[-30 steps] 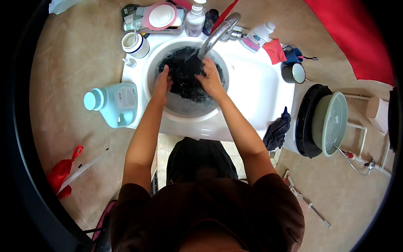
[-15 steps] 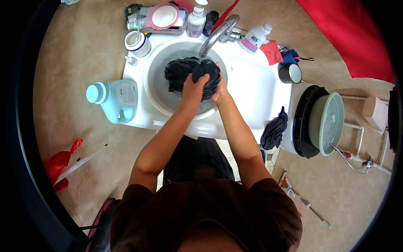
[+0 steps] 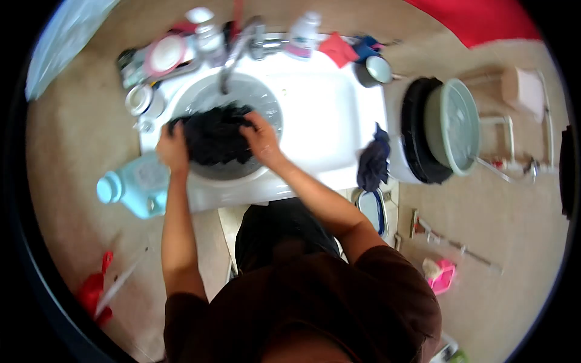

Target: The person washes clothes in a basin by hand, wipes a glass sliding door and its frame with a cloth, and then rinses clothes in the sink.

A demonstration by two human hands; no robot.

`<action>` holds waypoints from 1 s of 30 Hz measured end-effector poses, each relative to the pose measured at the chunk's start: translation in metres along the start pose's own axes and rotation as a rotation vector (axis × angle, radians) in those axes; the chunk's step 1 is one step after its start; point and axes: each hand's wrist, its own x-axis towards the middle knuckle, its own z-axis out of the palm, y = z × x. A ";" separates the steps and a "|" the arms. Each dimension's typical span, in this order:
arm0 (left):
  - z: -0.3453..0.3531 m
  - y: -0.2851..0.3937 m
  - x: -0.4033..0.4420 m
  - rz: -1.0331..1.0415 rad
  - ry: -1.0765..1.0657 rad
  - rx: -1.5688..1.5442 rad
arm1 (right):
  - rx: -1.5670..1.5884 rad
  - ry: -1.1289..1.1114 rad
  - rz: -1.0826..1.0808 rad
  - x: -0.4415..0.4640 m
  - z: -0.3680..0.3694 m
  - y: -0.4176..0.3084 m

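A dark, wet piece of clothing [image 3: 218, 136] is spread across a round basin [image 3: 181, 91] of water; its exact kind does not show. At its left end, my left hand [image 3: 173, 148] grips the bunched fabric near the basin's rim. My right hand [image 3: 262, 139] pinches the right end of the fabric, over the basin's right side. The faucet [image 3: 233, 57] arches over the basin just behind the cloth. Motion blurs the view somewhat.
A blue detergent jug [image 3: 142, 181] stands left of the sink [image 3: 321, 115]. Along the back are a pump bottle [image 3: 209, 42], a white bottle [image 3: 302, 36] and a red cloth [image 3: 338, 50]. Dark cloth [image 3: 373, 160] hangs at the right edge, near a green basin [image 3: 433, 124].
My hands have moved apart, from squeezing the bunched clothing together to holding it spread between them. The camera view has shifted and turned, so the sink sits further left.
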 end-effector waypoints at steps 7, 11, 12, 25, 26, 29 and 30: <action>0.006 0.009 -0.045 0.275 -0.148 0.235 | -0.398 0.078 -0.092 -0.002 0.009 -0.001; 0.057 -0.015 -0.066 0.236 -0.427 0.454 | -0.670 -0.154 -0.034 0.002 0.035 0.032; 0.067 -0.018 -0.068 0.237 -0.417 0.482 | -0.694 -0.208 -0.022 0.008 0.037 0.047; 0.138 -0.042 -0.008 0.177 -0.420 0.593 | -0.770 -0.274 0.119 0.079 0.076 0.081; 0.150 -0.059 0.001 0.148 -0.422 0.541 | -0.729 -0.179 0.052 0.079 0.087 0.106; 0.180 -0.122 0.028 0.499 -0.404 0.828 | -0.550 -0.211 0.168 0.078 0.068 0.080; 0.198 -0.165 0.048 0.914 -0.190 1.238 | -0.501 -0.179 0.153 0.080 0.075 0.086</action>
